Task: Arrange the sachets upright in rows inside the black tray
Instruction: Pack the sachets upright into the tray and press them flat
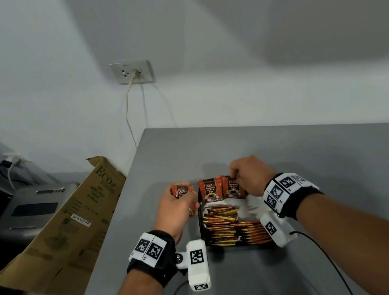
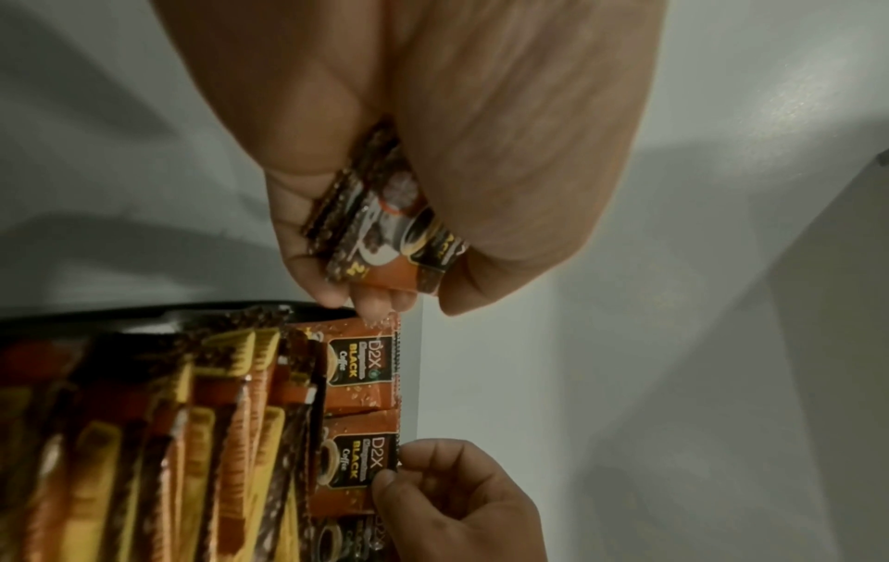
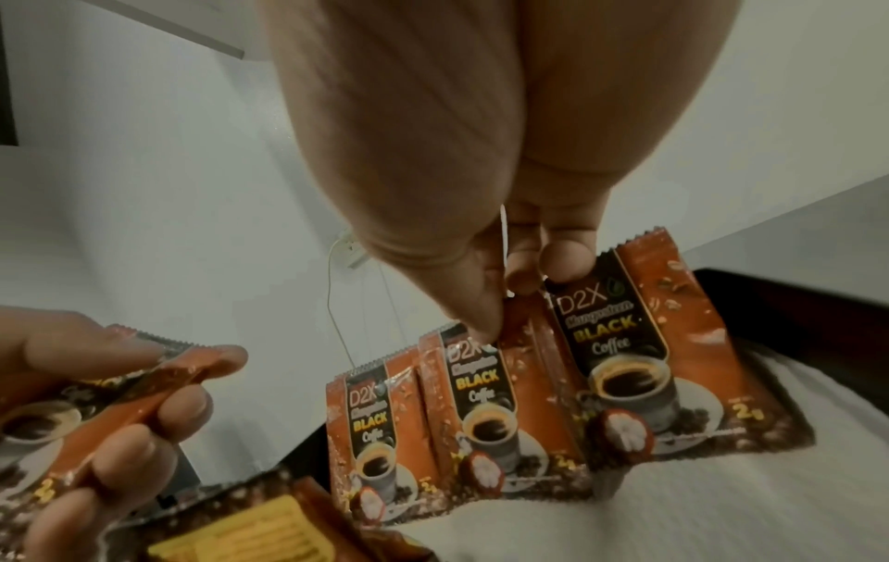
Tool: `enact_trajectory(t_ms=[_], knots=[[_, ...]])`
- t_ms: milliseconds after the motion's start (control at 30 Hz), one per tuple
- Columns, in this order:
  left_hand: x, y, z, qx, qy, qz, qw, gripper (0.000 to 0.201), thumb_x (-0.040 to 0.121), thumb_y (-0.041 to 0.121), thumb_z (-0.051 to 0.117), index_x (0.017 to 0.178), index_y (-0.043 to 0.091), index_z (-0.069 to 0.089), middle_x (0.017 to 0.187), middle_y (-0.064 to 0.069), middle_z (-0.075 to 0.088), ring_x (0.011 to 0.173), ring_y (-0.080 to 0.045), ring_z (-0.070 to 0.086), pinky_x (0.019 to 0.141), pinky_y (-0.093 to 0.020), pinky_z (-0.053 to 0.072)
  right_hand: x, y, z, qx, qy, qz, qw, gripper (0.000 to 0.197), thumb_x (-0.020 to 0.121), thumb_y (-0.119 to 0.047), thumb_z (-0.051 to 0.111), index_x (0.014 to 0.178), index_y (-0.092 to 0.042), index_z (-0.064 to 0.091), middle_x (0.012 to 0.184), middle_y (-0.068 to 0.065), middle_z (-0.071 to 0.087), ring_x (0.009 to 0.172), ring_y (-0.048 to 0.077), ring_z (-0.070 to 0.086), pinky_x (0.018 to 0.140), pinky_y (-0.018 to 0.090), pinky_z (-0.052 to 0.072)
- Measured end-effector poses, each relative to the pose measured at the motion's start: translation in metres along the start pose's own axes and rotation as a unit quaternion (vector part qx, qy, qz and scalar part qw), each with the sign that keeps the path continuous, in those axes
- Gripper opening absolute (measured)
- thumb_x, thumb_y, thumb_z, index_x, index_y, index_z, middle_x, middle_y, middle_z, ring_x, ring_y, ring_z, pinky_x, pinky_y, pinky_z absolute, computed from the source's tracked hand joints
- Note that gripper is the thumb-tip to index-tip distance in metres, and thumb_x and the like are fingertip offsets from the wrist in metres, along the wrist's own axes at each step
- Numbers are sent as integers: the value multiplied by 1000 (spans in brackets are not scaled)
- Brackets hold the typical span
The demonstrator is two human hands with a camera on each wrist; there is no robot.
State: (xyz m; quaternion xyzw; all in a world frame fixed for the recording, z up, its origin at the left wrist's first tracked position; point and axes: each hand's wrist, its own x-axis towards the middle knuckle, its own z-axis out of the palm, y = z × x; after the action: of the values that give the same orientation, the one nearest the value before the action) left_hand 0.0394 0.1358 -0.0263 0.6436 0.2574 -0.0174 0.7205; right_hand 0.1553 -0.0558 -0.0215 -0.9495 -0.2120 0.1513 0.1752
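Note:
The black tray (image 1: 200, 226) sits on the grey table, lined with white paper (image 1: 250, 203). Several sachets (image 1: 232, 228) stand packed in rows in its near half. At the far wall, orange "D2X Black Coffee" sachets (image 1: 210, 191) stand upright side by side. My right hand (image 1: 235, 176) pinches the top of the rightmost sachet (image 3: 620, 342), thumb on a neighbouring sachet (image 3: 476, 384). Just left of the tray, my left hand (image 1: 186, 196) grips a small stack of the same sachets (image 1: 181, 191), which also shows in the left wrist view as a held stack (image 2: 384, 232).
A flattened cardboard box (image 1: 73, 232) leans against the table's left edge, with a grey appliance (image 1: 33, 207) behind it. A wall socket (image 1: 132, 72) with a cord hangs above the table's far corner. Bare grey table (image 1: 331, 155) lies right of the tray.

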Motion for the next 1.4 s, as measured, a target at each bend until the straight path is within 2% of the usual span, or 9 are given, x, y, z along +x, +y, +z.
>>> enact_trajectory(t_ms=[267,400,533,600,733,900,1067,1233,1400], knots=[[-1,4,8,-14,-15,-10,1000,28,85,-10,47,105,5,60,82,-12,66,72,-22,64,63,-34,54,-3,-5,-3,-7,9,-1,1000,18,89,-2,60,95,-17,68,106,4,63,94,22,61,83,34,53],[0,5,15,14,-39,19,999,29,86,-8,61,112,5,63,102,-22,73,90,-34,73,76,-40,59,-7,-1,-12,44,60,-13,997,15,91,-8,60,97,-17,70,103,0,66,95,16,61,83,25,51],[3,13,35,44,-67,69,994,39,79,-8,72,112,7,60,94,-16,73,81,-29,71,77,-42,58,-22,-16,-29,194,37,-61,978,15,85,-21,71,99,-23,73,90,-10,72,85,5,67,79,18,52],[3,18,48,49,-85,84,992,39,78,-8,74,111,8,58,88,-13,72,76,-27,69,72,-39,57,-28,-21,-38,216,29,-76,973,18,82,-18,74,97,-26,74,82,-10,74,78,2,69,74,18,53],[6,21,55,45,-46,63,996,32,86,6,74,112,16,58,97,-15,70,72,-22,69,60,-31,54,-33,4,-60,179,79,-31,980,12,83,-13,75,89,-23,73,80,-11,73,79,4,69,71,17,49],[6,13,48,43,-25,42,998,25,91,6,67,112,17,60,88,-6,68,63,-10,66,60,-29,54,-37,44,-45,80,32,36,996,16,83,-10,75,87,-24,65,90,-3,71,86,15,65,69,22,46],[2,9,45,39,-34,35,998,24,91,3,65,111,14,59,84,-6,66,59,-7,65,55,-23,50,-30,51,-10,29,11,48,998,20,86,-8,70,87,-26,60,96,1,70,87,19,65,76,31,55],[1,6,35,47,-28,25,998,22,91,6,66,109,17,61,85,-7,68,73,-16,66,61,-26,52,-27,51,3,5,35,52,998,18,87,-7,62,95,-22,60,99,3,65,87,23,62,78,43,58],[0,2,29,46,-23,19,999,24,91,5,65,113,13,60,76,-3,66,68,-14,63,63,-29,52,-29,54,6,0,86,13,996,21,85,-12,67,101,-20,56,105,-3,51,101,18,49,84,36,51]])
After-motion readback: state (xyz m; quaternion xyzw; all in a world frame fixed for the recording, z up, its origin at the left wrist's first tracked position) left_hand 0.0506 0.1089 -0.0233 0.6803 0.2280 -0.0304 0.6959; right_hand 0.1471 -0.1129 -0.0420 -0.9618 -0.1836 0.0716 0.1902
